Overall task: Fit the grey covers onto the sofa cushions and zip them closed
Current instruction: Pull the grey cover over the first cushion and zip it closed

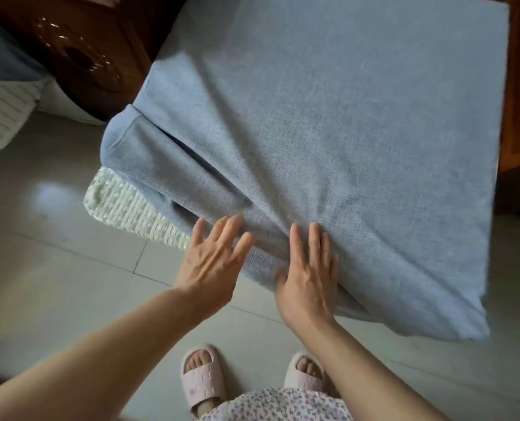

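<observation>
Both hands (216, 262) flat on grey cover (328, 141), long axis running away.

One head-worn, wide-angle view looks steeply down from close above the grey cover (328, 132). It faces forward past the slippers (202, 379) (at the bottom edge) onto the tiled floor (55, 253).

The grey cover (343, 123) is a woven, linen-like fabric, pulled over most of 1 large square cushion that tilts up and away from the floor. Its far part lies smooth and taut; toward the near left corner it bunches into deep diagonal folds. There the open edge hangs loose, and the cushion's (131, 212) white, ribbed inner casing pokes out bare beneath it. The near right corner droops, pointed and slack.
</observation>
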